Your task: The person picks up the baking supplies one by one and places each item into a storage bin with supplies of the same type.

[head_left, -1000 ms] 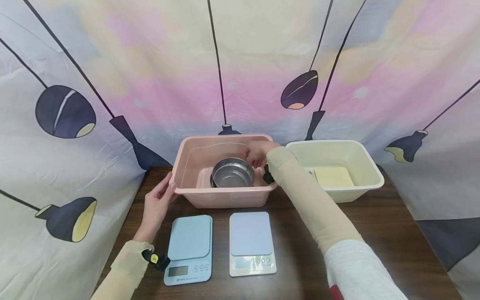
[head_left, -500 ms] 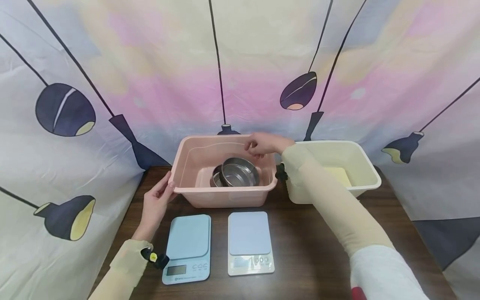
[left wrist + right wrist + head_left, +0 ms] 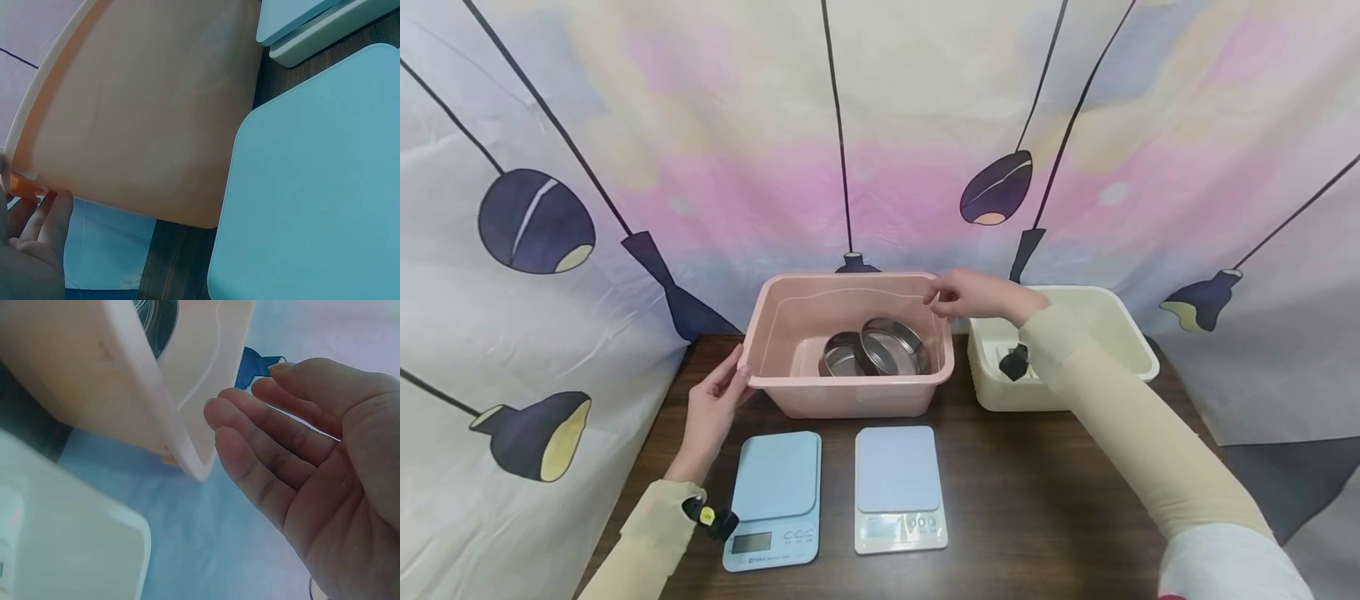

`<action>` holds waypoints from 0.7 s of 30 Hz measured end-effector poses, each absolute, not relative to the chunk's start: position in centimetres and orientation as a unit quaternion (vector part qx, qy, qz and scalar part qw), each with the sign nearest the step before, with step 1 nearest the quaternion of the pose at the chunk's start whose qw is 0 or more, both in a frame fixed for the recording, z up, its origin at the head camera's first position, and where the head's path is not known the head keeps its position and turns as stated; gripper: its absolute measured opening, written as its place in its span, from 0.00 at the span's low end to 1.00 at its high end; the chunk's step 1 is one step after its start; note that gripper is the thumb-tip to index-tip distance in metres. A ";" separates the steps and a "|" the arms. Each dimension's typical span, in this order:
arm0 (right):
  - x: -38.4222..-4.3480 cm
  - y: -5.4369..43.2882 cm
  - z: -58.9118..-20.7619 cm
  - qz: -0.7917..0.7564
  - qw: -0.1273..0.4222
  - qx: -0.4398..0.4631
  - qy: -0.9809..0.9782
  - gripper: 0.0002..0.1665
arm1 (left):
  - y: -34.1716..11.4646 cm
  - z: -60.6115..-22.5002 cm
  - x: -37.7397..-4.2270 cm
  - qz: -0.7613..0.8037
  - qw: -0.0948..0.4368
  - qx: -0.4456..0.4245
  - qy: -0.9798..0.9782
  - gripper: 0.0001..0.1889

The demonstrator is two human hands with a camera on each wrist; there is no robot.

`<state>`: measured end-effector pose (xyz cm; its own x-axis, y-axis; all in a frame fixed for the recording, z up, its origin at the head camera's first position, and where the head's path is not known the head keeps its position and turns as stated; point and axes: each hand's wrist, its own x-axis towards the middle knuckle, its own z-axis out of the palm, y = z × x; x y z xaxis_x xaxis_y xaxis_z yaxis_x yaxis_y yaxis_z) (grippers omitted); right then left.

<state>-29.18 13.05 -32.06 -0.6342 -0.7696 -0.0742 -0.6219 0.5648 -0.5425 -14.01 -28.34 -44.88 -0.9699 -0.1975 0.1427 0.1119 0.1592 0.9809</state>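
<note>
My left hand (image 3: 715, 404) holds the left front corner of a pink plastic basin (image 3: 842, 402); in the left wrist view its fingers (image 3: 55, 222) are bent up at the rim. Inside the basin, to the right of its middle, lie two round metal sieves. The right one (image 3: 895, 346) leans tilted on the other sieve (image 3: 841, 354). My right hand (image 3: 973, 296) hovers at the basin's back right corner with nothing in it, its fingers loosely bent. In the right wrist view, its fingertips are close to the rim (image 3: 187, 450) of the basin.
A cream basin (image 3: 1022, 400) stands to the right, partly covered by my right arm. In front of the pink basin lie a light blue kitchen scale (image 3: 778, 475) and a white kitchen scale (image 3: 898, 471) on the dark wooden table (image 3: 1015, 500). A printed cloth (image 3: 895, 125) hangs behind.
My right hand has come up out of the pink basin and moved right. One sieve has shifted right and tilted, uncovering the other. The left hand has stayed at the corner.
</note>
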 end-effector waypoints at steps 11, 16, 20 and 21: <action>-26.6 17.5 -32.1 -0.235 0.126 -0.373 0.888 0.14 | -28.6 -44.9 -13.7 -0.638 0.114 0.043 -0.761 0.28; -25.4 20.0 -32.1 -0.227 0.114 -0.356 0.899 0.15 | -28.5 -44.9 -13.9 -0.639 0.111 0.035 -0.761 0.28; -24.4 22.4 -32.2 -0.231 0.108 -0.335 0.907 0.16 | -28.4 -44.7 -13.9 -0.638 0.112 0.032 -0.761 0.28; -24.2 23.0 -32.2 -0.233 0.108 -0.330 0.908 0.16 | -28.4 -44.7 -14.0 -0.638 0.112 0.032 -0.761 0.28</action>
<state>-24.18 22.95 -32.22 -0.7585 -0.6502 -0.0431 -0.5494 0.6737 -0.4943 -13.95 -28.38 -44.69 -0.9727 -0.1924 0.1298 0.0943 0.1835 0.9785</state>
